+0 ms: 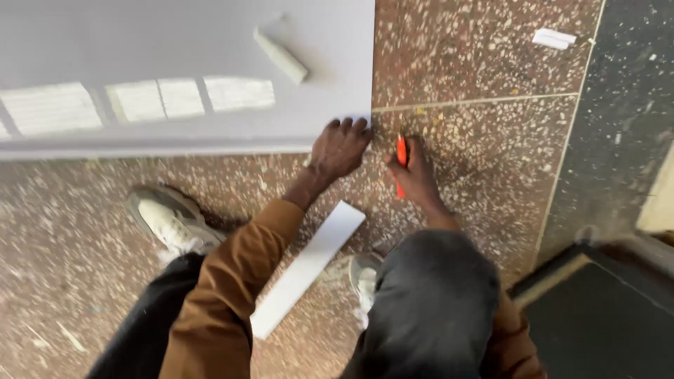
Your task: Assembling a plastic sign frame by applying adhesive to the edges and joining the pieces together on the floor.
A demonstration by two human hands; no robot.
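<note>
Orange cutter (401, 163) is grasped in the right hand (415, 175) on the floor (484, 140); the left hand (340, 149), released, presses the white board (175, 63) corner.

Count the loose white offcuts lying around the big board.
3: a long strip on the floor between the shoes, a short block on top of the board, a small piece far right. Legs may hide more.

Orange cutter (401, 160) mostly hidden in right hand (415, 175) — blade unseen; white board (175, 56) cut off left, top.
</note>
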